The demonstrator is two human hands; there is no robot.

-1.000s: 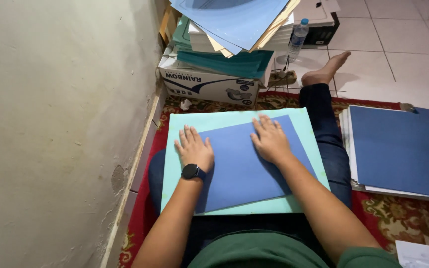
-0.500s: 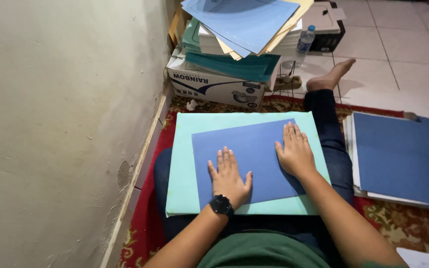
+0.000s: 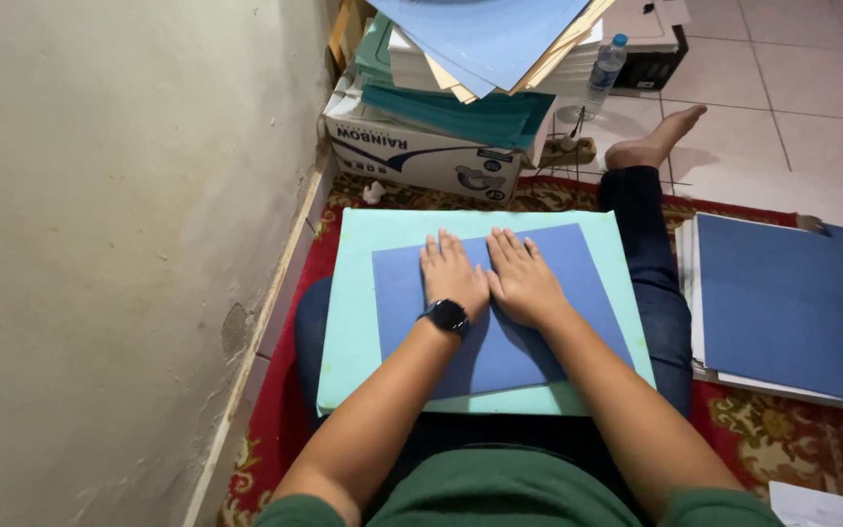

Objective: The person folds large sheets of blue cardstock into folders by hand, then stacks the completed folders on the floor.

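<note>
From my head camera I look down at the dark blue sheet (image 3: 529, 332), which lies flat on the pale green board (image 3: 358, 322) across my lap, its far edge near the board's far edge and a green margin showing on every side I can see. My left hand (image 3: 453, 275) and right hand (image 3: 522, 281) rest side by side on the far half of that sheet, palms down, fingers stretched out and lying flat, the two hands touching along the thumbs; neither is closed around anything, they only press on the paper. A black watch (image 3: 448, 315) sits on my left wrist. I judge the sheet to be laid down and mostly smoothed where my hands are, while the near half, partly hidden under my forearms, I cannot vouch for. The sheet looks like matte card, stiff and rectangular with crisp corners; the board is smooth, thicker, and also rectangular. Beyond the sheet stands a white cardboard box (image 3: 421, 156) piled with loose paper and folders (image 3: 480, 49) in blue, teal and tan, and a clear plastic bottle (image 3: 605, 70) just past it. To the right of the sheet lies a stack of blue folders (image 3: 792, 303) on the patterned red rug (image 3: 792, 434).
</note>
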